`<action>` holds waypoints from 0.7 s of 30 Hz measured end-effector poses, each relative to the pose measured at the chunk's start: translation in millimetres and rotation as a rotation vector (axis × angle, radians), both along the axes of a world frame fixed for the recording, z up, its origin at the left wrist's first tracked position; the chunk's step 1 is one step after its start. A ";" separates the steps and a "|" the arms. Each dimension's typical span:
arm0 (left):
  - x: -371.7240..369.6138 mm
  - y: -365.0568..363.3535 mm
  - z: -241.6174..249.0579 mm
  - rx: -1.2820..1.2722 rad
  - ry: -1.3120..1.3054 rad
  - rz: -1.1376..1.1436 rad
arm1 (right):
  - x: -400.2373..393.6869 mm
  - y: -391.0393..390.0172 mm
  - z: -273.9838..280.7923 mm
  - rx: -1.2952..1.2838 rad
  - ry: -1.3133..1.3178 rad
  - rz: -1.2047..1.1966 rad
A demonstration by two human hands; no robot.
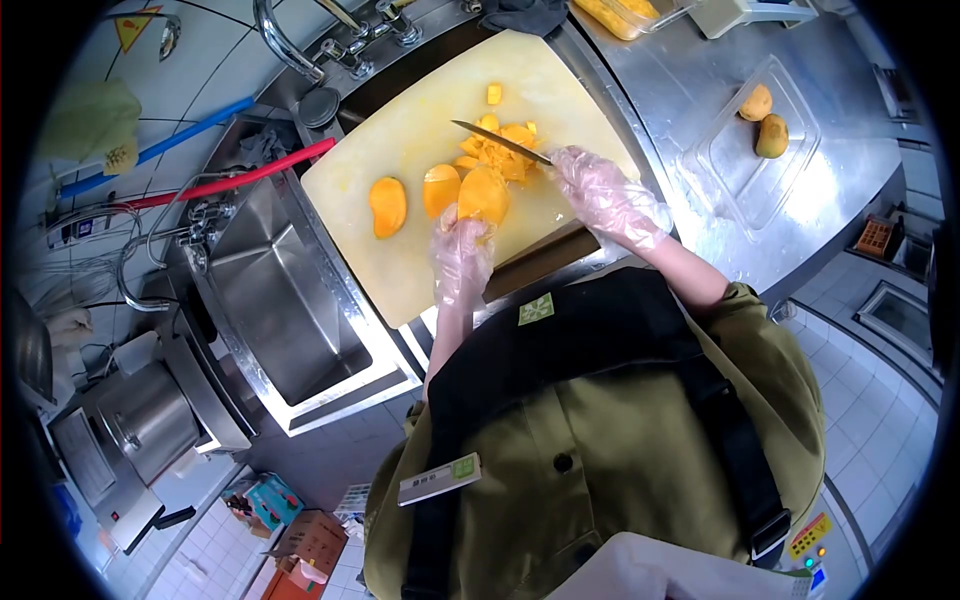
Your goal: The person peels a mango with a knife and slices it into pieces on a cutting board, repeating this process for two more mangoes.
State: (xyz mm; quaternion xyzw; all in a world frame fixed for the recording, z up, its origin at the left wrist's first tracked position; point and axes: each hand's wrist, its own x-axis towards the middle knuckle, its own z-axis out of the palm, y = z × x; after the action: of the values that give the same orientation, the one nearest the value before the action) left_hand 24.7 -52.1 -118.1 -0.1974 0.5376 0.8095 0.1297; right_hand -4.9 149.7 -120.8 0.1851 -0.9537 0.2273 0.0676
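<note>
My left hand (pixel 462 258), in a clear plastic glove, has its fingers closed on the lower edge of a peeled mango half (pixel 484 194). In my gloved right hand (pixel 606 196) is a knife (pixel 500 143), its blade pointing left over a pile of diced mango (pixel 508 162). Another mango piece (pixel 440 188) lies just left of the held one, and a separate mango half (pixel 387 207) rests farther left. A single mango cube (pixel 494 94) sits near the far side. All lie on a pale cutting board (pixel 370 150). The knife's handle is hidden in my right hand.
The board spans a sink, with a faucet (pixel 285 45) behind it. A second steel sink (pixel 285 300) is at left. On the right counter, a clear plastic tray (pixel 705 160) holds two whole mangoes (pixel 772 136). A container of yellow fruit (pixel 615 15) stands at the back.
</note>
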 end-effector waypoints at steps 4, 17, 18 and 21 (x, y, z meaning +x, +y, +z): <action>-7.1 2.5 4.9 0.132 -0.054 -0.009 | 5.3 0.2 -18.8 0.486 0.126 0.061; -182.0 -102.2 -10.3 -1.025 0.356 -0.273 | 5.1 5.9 -6.2 -0.415 -0.353 -0.227; -173.6 -109.0 -17.1 -1.233 0.360 -0.268 | 4.4 11.4 -13.9 -0.398 -0.337 -0.212; -120.7 -94.7 -27.0 -1.421 0.394 -0.527 | 5.4 15.1 -17.7 -0.386 -0.410 -0.254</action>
State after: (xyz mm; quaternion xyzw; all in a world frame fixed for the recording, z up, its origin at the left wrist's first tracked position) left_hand -96.0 -146.8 -145.1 0.0485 0.9691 0.2337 0.0624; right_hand 0.5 164.7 -138.6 -0.0018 -0.9022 0.4265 -0.0646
